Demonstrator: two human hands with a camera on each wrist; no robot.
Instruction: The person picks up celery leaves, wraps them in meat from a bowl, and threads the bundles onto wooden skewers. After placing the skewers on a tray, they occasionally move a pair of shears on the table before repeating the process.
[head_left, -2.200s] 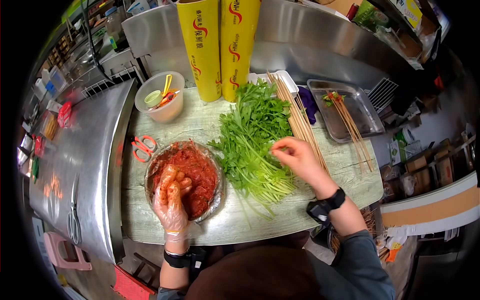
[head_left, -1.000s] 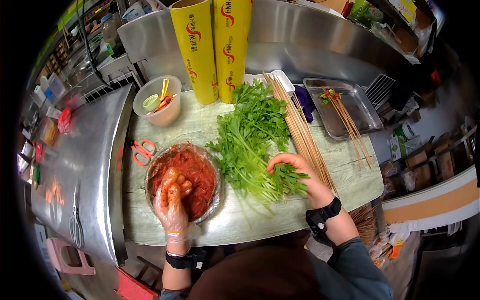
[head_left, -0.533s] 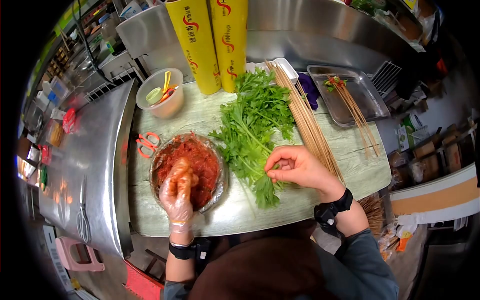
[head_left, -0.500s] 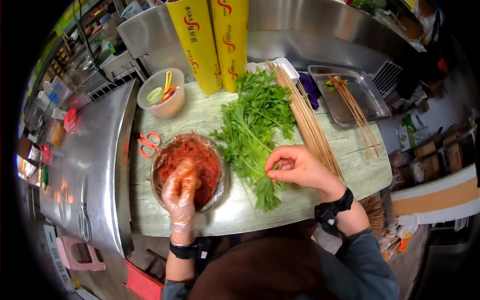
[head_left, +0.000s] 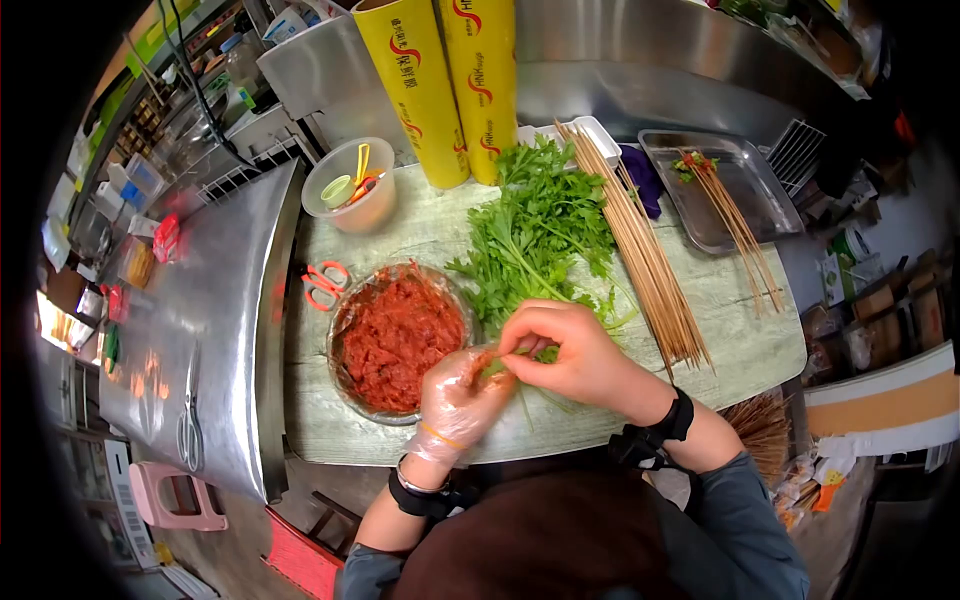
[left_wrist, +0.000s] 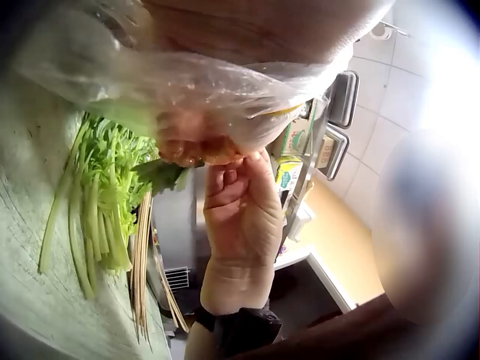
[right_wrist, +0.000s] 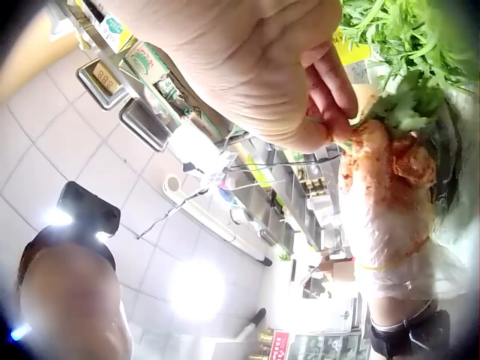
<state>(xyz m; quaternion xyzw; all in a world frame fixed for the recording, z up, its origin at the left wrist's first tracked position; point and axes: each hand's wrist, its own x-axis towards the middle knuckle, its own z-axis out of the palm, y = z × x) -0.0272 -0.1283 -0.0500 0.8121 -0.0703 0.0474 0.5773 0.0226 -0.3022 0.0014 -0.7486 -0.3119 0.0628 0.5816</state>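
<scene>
The left hand (head_left: 460, 395), in a clear plastic glove smeared with red marinade, has its fingers curled at the near right rim of a bowl (head_left: 340, 375) of red marinated meat (head_left: 402, 340). Against it, the bare right hand (head_left: 572, 352) pinches the stem of a leafy celery sprig (left_wrist: 166, 175). In the left wrist view, the leaves stick out from between the gloved fingers, so both hands grip this sprig with fingertips meeting. A heap of leafy celery (head_left: 540, 225) lies just beyond the hands. Part of the sprig is hidden by the fingers.
Bamboo skewers (head_left: 640, 250) lie right of the celery. A metal tray (head_left: 770, 205) holds several loaded skewers (head_left: 730, 220). Orange-handled scissors (head_left: 325, 285) and a plastic tub (head_left: 370, 215) stand left. Two yellow film rolls (head_left: 415, 100) rise at the back.
The left hand has left the meat bowl and moved right. The right hand picked a celery sprig from the heap and brought it left to the gloved hand.
</scene>
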